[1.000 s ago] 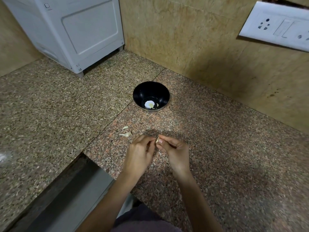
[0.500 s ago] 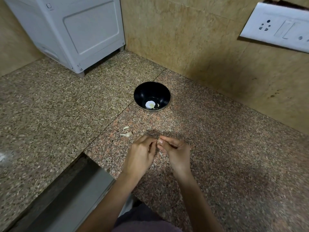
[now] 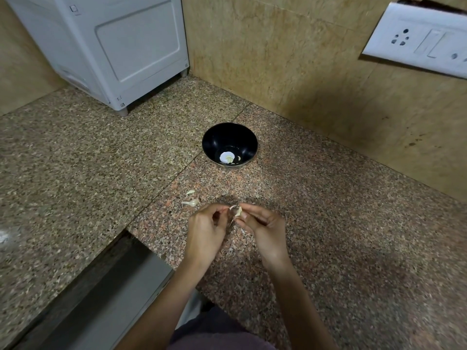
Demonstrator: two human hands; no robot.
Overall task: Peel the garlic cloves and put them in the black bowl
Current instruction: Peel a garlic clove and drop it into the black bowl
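1. The right grip (image 3: 265,229) is clenched on a garlic clove (image 3: 238,211), pinching it between thumb and fingertips.
2. The left grip (image 3: 206,233) is curled as well. Its fingertips pinch a thin skin (image 3: 232,207) that arcs away from the clove's top.
3. Both grips are close together, low over the speckled stone desk (image 3: 353,223), near its front edge.
4. Two small garlic pieces (image 3: 190,202) lie on the desk just left of the grips, apart from each other.
5. The black bowl (image 3: 209,140) stands upright farther back, well apart from the grips, with a few pale peeled cloves (image 3: 229,159) at its bottom.
6. A white appliance (image 3: 113,46) stands in the far left corner. A white socket plate (image 3: 417,39) is on the tan wall to the right.
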